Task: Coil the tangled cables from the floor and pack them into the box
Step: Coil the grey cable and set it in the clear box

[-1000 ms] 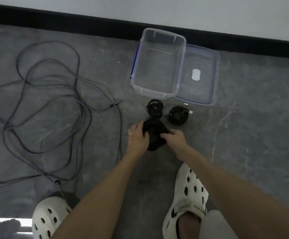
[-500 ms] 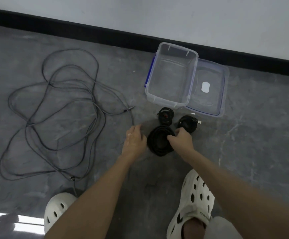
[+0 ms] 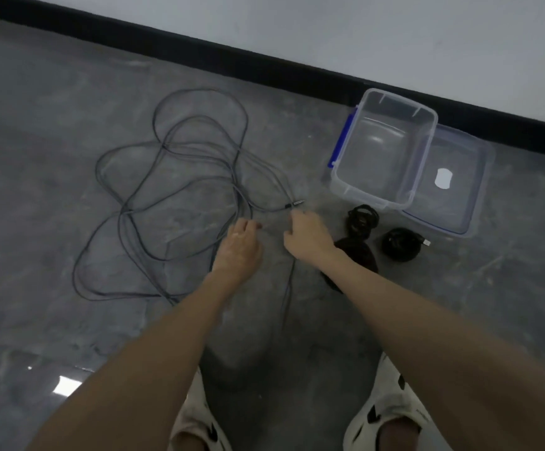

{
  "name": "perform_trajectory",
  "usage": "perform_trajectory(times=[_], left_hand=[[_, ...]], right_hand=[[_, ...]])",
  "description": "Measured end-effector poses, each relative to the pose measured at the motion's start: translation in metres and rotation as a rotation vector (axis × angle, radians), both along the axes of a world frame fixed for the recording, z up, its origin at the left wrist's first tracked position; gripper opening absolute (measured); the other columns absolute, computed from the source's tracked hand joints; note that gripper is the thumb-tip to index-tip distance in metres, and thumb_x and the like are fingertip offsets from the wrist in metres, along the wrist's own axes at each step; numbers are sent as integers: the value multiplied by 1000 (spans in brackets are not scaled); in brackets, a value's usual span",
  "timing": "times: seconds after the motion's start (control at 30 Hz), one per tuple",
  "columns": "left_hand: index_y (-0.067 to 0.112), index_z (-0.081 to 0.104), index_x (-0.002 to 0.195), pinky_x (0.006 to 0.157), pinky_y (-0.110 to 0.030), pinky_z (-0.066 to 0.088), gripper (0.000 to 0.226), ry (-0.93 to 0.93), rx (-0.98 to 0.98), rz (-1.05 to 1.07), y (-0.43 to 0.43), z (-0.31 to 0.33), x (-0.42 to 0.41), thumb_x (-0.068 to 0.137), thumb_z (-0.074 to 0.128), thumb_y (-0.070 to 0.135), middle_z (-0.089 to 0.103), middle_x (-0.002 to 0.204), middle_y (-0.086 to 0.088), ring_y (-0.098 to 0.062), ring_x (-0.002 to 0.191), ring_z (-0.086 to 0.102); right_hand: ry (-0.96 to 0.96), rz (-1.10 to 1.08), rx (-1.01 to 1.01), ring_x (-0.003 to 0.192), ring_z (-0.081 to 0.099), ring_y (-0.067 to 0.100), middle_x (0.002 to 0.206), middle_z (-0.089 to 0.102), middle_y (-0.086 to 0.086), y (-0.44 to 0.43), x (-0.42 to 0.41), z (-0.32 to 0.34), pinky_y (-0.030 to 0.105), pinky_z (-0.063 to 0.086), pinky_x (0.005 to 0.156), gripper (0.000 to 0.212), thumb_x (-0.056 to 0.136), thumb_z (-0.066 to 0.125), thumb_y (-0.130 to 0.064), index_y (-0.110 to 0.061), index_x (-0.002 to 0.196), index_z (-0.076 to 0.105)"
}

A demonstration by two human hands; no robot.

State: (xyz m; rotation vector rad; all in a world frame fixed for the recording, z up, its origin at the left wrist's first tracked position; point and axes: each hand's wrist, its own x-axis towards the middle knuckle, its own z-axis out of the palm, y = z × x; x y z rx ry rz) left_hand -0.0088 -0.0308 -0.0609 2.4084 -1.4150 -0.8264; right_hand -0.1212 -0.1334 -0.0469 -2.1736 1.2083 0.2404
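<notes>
A long grey cable (image 3: 180, 190) lies in tangled loops on the floor, its plug end (image 3: 295, 203) pointing toward the box. My left hand (image 3: 238, 249) reaches out with straight fingers over a strand of it and holds nothing. My right hand (image 3: 307, 237) hovers just below the plug, fingers loosely curled, nothing visibly in it. Three black coiled cables lie to the right: a small coil (image 3: 362, 218), a second coil (image 3: 399, 244), and a larger coil (image 3: 359, 252) partly hidden behind my right forearm. The clear plastic box (image 3: 339, 177) stands empty.
The box's clear lid (image 3: 450, 190) lies flat against its right side. A black skirting board (image 3: 264, 65) and a white wall run behind. My two feet in white clogs (image 3: 391, 415) stand at the bottom edge. The floor is grey stone.
Both hands have let go of the large black coil, which stays on the floor, and moved left toward the grey cable's plug end. The view has swung left.
</notes>
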Motion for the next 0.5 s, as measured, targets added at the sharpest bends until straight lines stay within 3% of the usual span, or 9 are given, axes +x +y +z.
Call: perform_trajectory(times=[0.23,0.33,0.43,0.5], left_hand=[[-4,54,123,96,-39,39,30,70,111,-57,50,9,53,96,49,7,54,125,-23,-37,116,53],[-2,55,125,98,-39,40,34,70,160,-31,71,15,61,93,54,8,56,126,-22,-36,117,54],[-2,58,120,96,-39,42,32,83,199,5,91,20,64,90,50,2,59,122,-20,-33,114,55],[1,60,118,94,-38,44,29,106,210,21,100,24,65,90,51,2,62,119,-18,-31,112,56]], right_hand=[[-27,325,250,104,59,39,113,62,23,70,44,-11,36,45,78,26,87,55,-15,1,108,56],[-19,447,333,105,61,39,113,64,23,106,56,-14,38,47,81,27,85,58,-7,0,111,62],[-13,517,433,114,58,33,124,62,20,137,66,-15,37,46,94,45,82,72,-12,0,123,59],[-38,481,463,108,61,31,114,66,18,152,71,-15,39,47,93,32,84,70,-12,0,112,64]])
